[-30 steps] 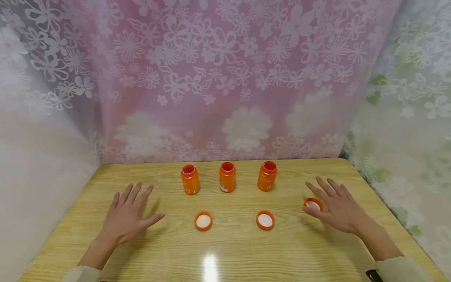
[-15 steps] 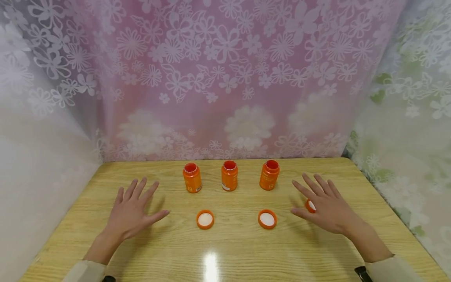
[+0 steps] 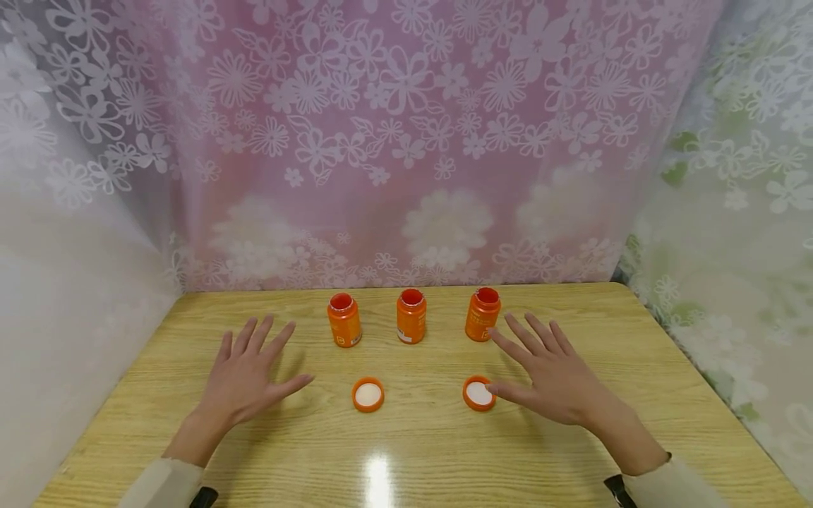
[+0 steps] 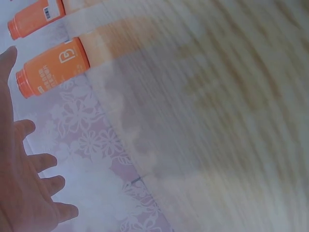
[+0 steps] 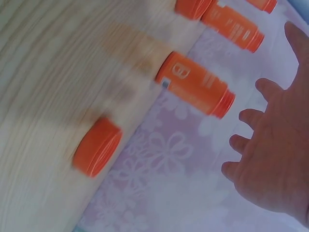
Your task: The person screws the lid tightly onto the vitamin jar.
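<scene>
Three orange bottles without lids stand upright in a row: the left bottle (image 3: 344,329), the middle bottle (image 3: 411,324) and the right bottle (image 3: 481,323). In front of them, a left orange cap (image 3: 368,395) and a right orange cap (image 3: 476,394) lie with white insides up. My left hand (image 3: 244,381) hovers left of the bottles, fingers spread, touching nothing. Over the table at right, my right hand (image 3: 552,381) is also spread and holds nothing; its thumb overlaps the right cap's edge in the head view. A third cap (image 5: 98,147), hidden in the head view, shows in the right wrist view.
The wooden table (image 3: 419,444) carries everything. A pink flowered curtain (image 3: 406,176) hangs behind its far edge. Pale flowered curtains close off the left side (image 3: 76,296) and the right side (image 3: 730,282).
My right hand has moved left, from beside the third cap to near the right bottle and right cap, covering the third cap in the head view. My left hand has drifted slightly right.
</scene>
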`<state>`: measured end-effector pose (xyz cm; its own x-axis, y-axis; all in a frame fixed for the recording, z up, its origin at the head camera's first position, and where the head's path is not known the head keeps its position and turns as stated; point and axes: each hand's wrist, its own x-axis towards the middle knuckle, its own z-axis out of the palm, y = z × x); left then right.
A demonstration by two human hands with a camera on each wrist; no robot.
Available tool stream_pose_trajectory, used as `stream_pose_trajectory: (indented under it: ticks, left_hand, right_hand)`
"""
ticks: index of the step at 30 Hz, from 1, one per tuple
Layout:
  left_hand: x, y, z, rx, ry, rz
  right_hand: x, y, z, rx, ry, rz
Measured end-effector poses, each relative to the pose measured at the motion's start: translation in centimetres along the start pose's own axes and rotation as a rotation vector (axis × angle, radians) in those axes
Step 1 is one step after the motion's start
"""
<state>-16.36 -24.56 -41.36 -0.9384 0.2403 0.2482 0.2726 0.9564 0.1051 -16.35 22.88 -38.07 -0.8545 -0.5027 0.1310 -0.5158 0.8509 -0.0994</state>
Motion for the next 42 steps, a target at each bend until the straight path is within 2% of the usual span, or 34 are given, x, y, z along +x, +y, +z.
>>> stream_pose_trajectory:
  ticks: [7, 16, 21, 27, 33, 39, 42]
  left_hand:
    - [0.9, 0.2, 0.3, -0.022, -0.01, 0.001]
    - [2.1, 0.7, 0.9, -0.054, -0.021, -0.009]
    - [2.7, 0.9, 1.4, -0.137, -0.026, -0.039]
    - [3.5, 1.2, 2.2, -0.308, -0.047, -0.096]
    - [4.7, 1.7, 2.6, -0.573, -0.092, -0.182]
    - [5.6, 1.8, 3.1, -0.848, -0.106, -0.192]
    - [5.7, 1.7, 3.4, -0.932, -0.111, -0.193]
  right_hand:
    - [1.3, -2.4, 0.4, 0.024, 0.056, -0.076]
    - [3.0, -5.2, 2.1, 0.035, 0.042, -0.144]
    - [4.2, -6.9, 3.0, 0.065, -0.007, -0.187]
    - [5.6, -8.7, 3.7, 0.09, -0.114, -0.218]
    - [6.6, -10.0, 4.4, 0.125, -0.188, -0.241]
    - [7.4, -10.9, 5.2, 0.14, -0.216, -0.261]
    - [7.8, -11.5, 5.5, 0.15, -0.224, -0.273]
